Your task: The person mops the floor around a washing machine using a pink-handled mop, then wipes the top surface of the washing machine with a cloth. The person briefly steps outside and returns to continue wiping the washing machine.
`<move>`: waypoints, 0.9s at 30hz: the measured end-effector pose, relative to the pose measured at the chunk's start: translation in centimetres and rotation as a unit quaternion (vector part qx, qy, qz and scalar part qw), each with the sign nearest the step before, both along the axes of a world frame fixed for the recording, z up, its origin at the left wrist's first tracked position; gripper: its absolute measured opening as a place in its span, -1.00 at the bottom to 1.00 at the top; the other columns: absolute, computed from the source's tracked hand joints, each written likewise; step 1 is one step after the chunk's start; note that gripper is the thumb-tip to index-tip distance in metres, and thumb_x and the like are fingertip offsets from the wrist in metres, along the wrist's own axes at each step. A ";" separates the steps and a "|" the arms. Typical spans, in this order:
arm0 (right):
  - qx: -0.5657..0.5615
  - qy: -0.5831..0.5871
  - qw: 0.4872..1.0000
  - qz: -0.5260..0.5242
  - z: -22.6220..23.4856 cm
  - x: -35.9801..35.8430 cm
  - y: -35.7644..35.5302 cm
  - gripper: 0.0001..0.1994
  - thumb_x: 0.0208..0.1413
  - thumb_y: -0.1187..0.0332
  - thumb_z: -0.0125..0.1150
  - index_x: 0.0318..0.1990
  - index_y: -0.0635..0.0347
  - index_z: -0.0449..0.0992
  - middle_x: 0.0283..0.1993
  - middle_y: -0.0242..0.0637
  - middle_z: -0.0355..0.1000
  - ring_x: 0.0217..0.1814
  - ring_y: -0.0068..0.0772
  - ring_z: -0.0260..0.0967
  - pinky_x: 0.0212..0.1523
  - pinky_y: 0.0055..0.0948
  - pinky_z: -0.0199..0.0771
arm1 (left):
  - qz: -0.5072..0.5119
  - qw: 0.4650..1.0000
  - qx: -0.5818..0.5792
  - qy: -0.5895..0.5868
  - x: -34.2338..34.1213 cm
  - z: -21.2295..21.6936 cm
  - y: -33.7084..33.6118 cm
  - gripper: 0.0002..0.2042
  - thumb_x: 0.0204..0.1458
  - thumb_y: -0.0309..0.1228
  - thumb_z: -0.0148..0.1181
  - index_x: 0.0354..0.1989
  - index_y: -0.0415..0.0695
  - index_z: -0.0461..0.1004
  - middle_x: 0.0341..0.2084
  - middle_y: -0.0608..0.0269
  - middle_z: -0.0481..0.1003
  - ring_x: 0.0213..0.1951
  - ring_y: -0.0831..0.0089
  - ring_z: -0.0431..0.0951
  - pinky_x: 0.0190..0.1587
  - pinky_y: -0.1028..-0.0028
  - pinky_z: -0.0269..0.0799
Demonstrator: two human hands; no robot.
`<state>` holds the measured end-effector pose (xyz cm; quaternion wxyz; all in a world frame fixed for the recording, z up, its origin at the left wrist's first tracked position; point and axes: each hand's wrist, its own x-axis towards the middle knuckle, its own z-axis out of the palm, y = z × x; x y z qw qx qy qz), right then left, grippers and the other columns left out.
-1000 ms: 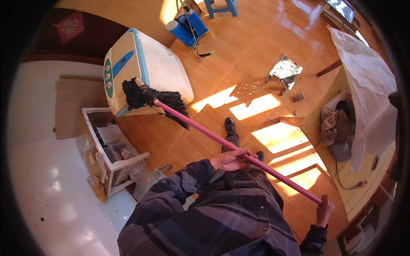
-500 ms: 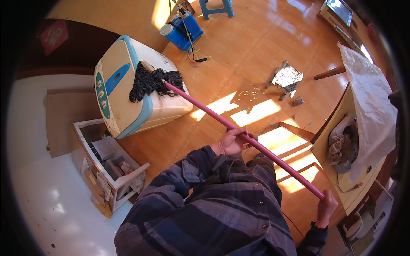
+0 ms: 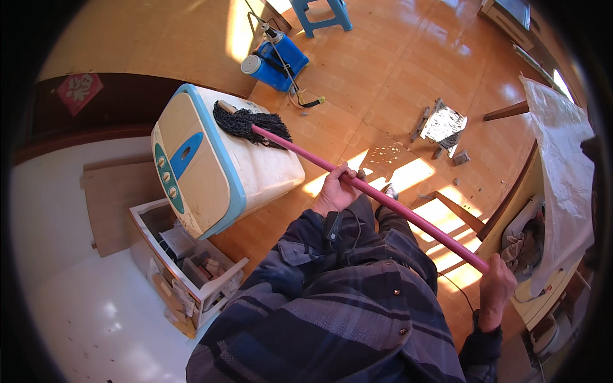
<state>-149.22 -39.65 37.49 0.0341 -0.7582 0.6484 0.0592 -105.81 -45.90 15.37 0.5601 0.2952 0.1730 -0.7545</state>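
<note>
A mop with a long pink handle [image 3: 418, 222] runs across in front of me, held in both hands. Midway along the handle, my left hand [image 3: 337, 191] is closed round it. Near the handle's lower right end, my right hand [image 3: 496, 287] grips it. The mop's dark stringy head [image 3: 252, 124] lies against the side of a cream washing machine [image 3: 258, 169] with blue trim and several dials, short of its front panel. A pale wooden piece shows at the far end of the mop head.
A blue sprayer tank [image 3: 281, 64] and a blue stool [image 3: 322, 16] stand at the back. A small low stool [image 3: 442, 126] sits on the tiled floor near a grey block [image 3: 461, 157]. An open cabinet [image 3: 169, 255] of boxes is at left; plastic sheeting [image 3: 562, 172] drapes over furniture at right.
The mop head has drawn together and shifted off the machine's front edge onto its side. My right hand has risen slightly with the handle, and the whole view has shifted.
</note>
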 end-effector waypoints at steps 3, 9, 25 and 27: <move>-0.011 -0.002 1.000 0.004 0.2 3.3 -2.2 -0.87 0.05 0.51 0.25 -0.37 0.13 0.39 -0.49 -0.17 0.39 -0.42 -0.01 0.47 -0.42 -0.12 0.42 | -0.003 1.000 -0.014 -0.001 2.6 -0.6 -2.4 -0.74 0.25 -0.30 0.20 -0.49 -0.11 0.48 -0.53 0.31 0.48 -0.12 0.21 0.50 0.21 0.04 0.34; 0.023 0.009 1.000 -0.014 -0.2 10.4 -6.7 -0.95 0.14 0.48 0.18 -0.33 0.15 0.43 -0.47 -0.14 0.41 -0.40 0.00 0.48 -0.40 -0.11 0.42 | -0.004 1.000 0.009 -0.008 8.9 -2.3 -7.4 -0.74 0.27 -0.31 0.16 -0.49 -0.08 0.44 -0.54 0.32 0.44 -0.15 0.21 0.52 0.18 0.03 0.37; 0.076 -0.023 0.992 0.102 -3.9 33.0 -16.9 -0.70 0.09 0.41 0.32 0.00 0.15 0.56 -0.45 -0.33 0.33 -0.45 -0.34 0.41 -0.46 -0.33 0.37 | -0.001 0.993 0.116 -0.027 26.6 -15.5 -18.1 -0.59 0.32 -0.21 0.10 -0.63 -0.02 0.29 -0.57 0.24 0.39 -0.33 0.26 0.48 0.12 0.15 0.40; 0.089 -0.037 0.987 0.130 -5.0 35.3 -17.8 -0.66 0.10 0.44 0.29 0.06 0.17 0.55 -0.45 -0.32 0.31 -0.44 -0.35 0.41 -0.47 -0.34 0.37 | -0.016 0.994 0.103 -0.026 28.9 -17.1 -18.9 -0.58 0.33 -0.19 0.10 -0.63 -0.02 0.28 -0.56 0.22 0.39 -0.31 0.27 0.48 0.13 0.15 0.41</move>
